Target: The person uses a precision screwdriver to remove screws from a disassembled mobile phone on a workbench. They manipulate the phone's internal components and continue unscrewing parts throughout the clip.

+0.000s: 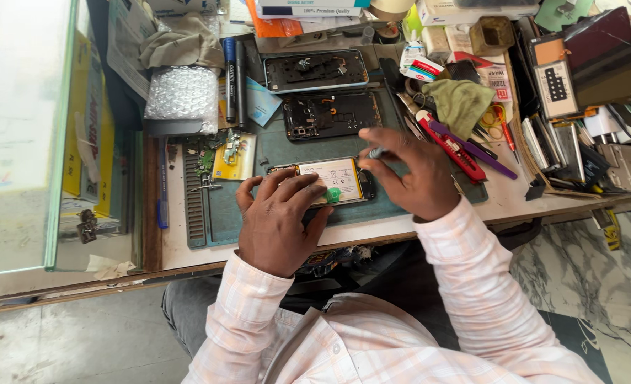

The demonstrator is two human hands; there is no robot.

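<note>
A: Where's the opened phone sitting?

B: On the green work mat, near its front edge, back cover off so the yellowish battery faces up. Everything else I'll place from that phone.

A: And the left hand?

B: It lies flat over the phone's near-left end, fingers spread and pressing down on the body. Nothing is gripped; it looks like a brace, so the phone can't slide on the mat.

A: The right hand?

B: Just to the right of the phone, fingers pinched together on a slim grey tool. The tip points at the phone's upper right corner. A pinch like that suits fine work, I'd judge.

A: What's behind the phone?

B: 2 more phone parts: a dark inner frame directly beyond it, and a second shell beyond that, both laid open-side up, probably so they stay in reach.

A: To the sides?

B: Left of the phone, a small yellow packet and a green circuit board. Right of it, past the right hand, a red utility knife, a purple-handled tool and an olive cloth. Bubble wrap lies far back-left.
</note>
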